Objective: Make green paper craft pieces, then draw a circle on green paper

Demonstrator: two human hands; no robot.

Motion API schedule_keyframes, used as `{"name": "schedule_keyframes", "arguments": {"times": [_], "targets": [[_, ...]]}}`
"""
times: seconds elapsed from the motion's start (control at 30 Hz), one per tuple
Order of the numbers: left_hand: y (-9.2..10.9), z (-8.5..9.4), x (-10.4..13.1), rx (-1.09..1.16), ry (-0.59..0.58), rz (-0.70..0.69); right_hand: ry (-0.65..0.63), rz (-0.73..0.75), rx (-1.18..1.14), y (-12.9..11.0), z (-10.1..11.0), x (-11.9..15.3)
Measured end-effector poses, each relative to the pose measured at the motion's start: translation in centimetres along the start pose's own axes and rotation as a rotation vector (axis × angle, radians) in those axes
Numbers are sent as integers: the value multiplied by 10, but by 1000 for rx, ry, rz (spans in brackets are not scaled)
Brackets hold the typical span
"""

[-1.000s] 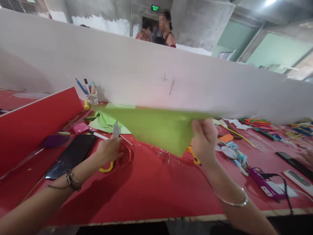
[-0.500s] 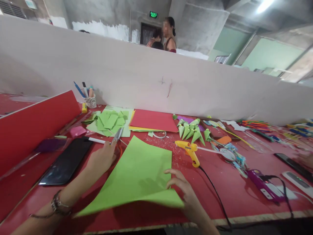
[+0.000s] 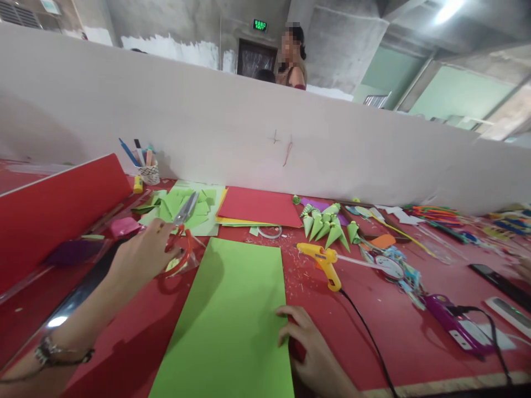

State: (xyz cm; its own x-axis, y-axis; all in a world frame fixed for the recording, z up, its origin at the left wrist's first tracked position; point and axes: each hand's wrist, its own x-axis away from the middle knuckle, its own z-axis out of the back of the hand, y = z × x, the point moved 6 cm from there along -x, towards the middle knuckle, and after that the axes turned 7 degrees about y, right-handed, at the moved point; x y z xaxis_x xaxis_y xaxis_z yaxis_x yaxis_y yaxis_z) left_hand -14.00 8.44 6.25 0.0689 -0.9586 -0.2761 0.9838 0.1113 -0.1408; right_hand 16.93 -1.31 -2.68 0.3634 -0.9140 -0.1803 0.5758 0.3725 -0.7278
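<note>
A pair of scissors [image 3: 187,208] with orange handles is in my left hand [image 3: 145,251], its fingers closed about the handle end. The blades point away over a pile of cut green paper pieces [image 3: 166,205]. A large green sheet [image 3: 232,298] lies flat on the red table in front of me, its near end running out of view. At its right edge rests my right hand [image 3: 311,348], fingers apart and loosely curved, fingertips touching the paper. A black phone [image 3: 78,293] is partly hidden under my left forearm.
A yellow glue gun [image 3: 321,260] with a black cord lies right of the sheet. Behind are stacked coloured sheets [image 3: 261,207] and small green paper cones [image 3: 326,226]. A pen cup [image 3: 149,173] stands back left, by a red board [image 3: 62,210]. A purple device [image 3: 454,323] lies right.
My left hand has moved left and away from the sheet with the scissors. The green sheet, bent up at its near edge before, now lies flat and nearer me. My right hand has moved slightly nearer.
</note>
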Motion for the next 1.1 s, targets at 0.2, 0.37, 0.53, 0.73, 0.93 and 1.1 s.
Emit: {"name": "schedule_keyframes", "arguments": {"times": [0.2, 0.37, 0.53, 0.73, 0.93, 1.1], "targets": [[7, -14, -53, 33, 77, -109, 20, -30, -48, -2, 5, 2], [15, -46, -95, 168, 18, -16, 64, -61, -110, -3, 10, 2], [23, -71, -109, 231, -88, 14, 67, -37, -69, -2, 7, 3], [27, -83, -106, 201, -106, 29, 65, -41, -62, -3, 6, 4], [29, -82, -104, 171, -118, 12, 65, -33, -32, -5, 6, 3], [31, -74, -93, 164, -138, -32, 2, 89, 66, -6, -2, 2]]}}
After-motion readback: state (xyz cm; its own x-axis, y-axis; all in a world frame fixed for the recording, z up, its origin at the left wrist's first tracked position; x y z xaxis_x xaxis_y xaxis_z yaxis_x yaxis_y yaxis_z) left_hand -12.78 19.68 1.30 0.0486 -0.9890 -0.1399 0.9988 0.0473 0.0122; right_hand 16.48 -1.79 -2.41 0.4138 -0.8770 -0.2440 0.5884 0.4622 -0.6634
